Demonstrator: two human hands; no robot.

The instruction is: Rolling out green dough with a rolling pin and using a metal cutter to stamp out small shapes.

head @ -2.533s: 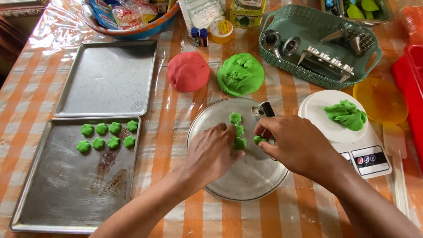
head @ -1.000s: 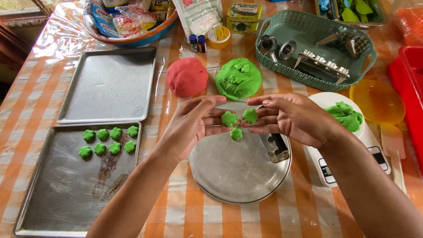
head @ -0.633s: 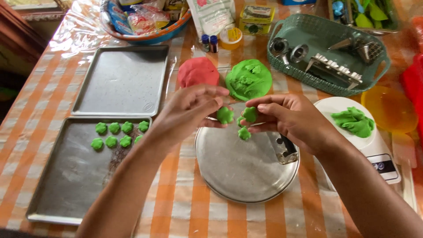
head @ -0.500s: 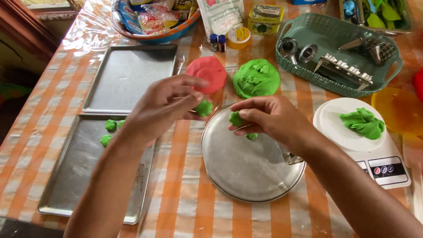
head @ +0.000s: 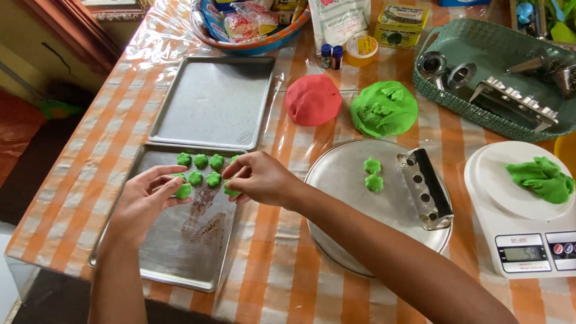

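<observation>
Both hands were over the near baking tray (head: pixel 180 264), at its far end. My left hand (head: pixel 143 201) pinched a small green dough piece (head: pixel 183 191) in its fingertips, and my right hand (head: pixel 259 179), crossed over from the right, gripped a second green piece (head: pixel 231 189) low in its fingers. Neither piece had been let go. The laid-out green cutouts (head: pixel 201 161) sat in two short rows running left to right across the tray, just beyond and between my hands. The open metal lay on the near side of those rows. My left hand's piece was touching or nearly touching the left end of the nearer row; my right hand's was just beside its right end. Two more cutouts (head: pixel 373 174) remained on the round pan (head: pixel 348 228), well to the right beside the metal cutter (head: pixel 427 189).
</observation>
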